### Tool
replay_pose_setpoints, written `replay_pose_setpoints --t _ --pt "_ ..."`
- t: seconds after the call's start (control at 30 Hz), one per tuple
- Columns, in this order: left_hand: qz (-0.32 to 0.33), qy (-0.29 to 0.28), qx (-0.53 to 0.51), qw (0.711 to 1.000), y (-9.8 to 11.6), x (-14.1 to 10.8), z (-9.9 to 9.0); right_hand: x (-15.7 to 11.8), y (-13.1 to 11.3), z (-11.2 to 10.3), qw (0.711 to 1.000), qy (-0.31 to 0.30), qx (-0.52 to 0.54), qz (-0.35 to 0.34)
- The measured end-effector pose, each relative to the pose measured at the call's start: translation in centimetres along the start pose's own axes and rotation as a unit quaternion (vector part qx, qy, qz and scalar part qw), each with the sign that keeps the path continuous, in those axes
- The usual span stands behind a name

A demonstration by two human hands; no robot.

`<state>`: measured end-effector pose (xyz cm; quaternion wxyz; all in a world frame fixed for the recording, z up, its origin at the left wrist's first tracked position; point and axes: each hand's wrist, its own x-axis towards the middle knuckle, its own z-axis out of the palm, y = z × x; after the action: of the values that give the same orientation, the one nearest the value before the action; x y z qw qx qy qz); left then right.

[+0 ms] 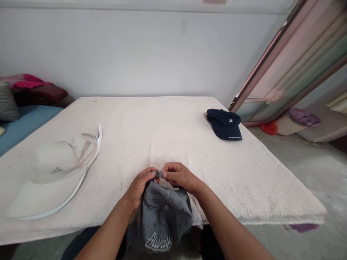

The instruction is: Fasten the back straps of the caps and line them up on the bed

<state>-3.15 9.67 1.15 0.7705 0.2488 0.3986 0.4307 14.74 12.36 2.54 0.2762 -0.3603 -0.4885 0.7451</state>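
Observation:
A grey baseball cap (166, 211) with white lettering on its front hangs at the table's near edge, crown up and its front toward me. My left hand (141, 186) pinches the buckle side of its back strap. Opposite it, my right hand (179, 176) is closed on the strap (161, 174), thumb against the fingers. The small metal buckle (157, 173) shows between both hands. Whether the strap runs through the buckle is too small to tell.
A cream wide-brimmed hat (58, 162) lies on the left of the cloth-covered table (151, 119). At the right rear sits a navy cap (225, 122). A white wall (141, 54) stands behind, and a glass sliding door (282, 68) is at the right.

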Motion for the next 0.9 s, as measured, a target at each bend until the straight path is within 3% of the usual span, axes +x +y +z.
replay_pose_setpoints --t 0.5,0.9 --pt "0.019 -0.003 0.04 0.999 -0.35 0.09 -0.44 0.43 0.38 0.29 0.999 0.053 0.013 -0.001" --pt "0.027 0.007 0.05 0.998 -0.29 0.09 -0.69 0.42 0.58 0.05 0.999 0.023 -0.014 -0.018"
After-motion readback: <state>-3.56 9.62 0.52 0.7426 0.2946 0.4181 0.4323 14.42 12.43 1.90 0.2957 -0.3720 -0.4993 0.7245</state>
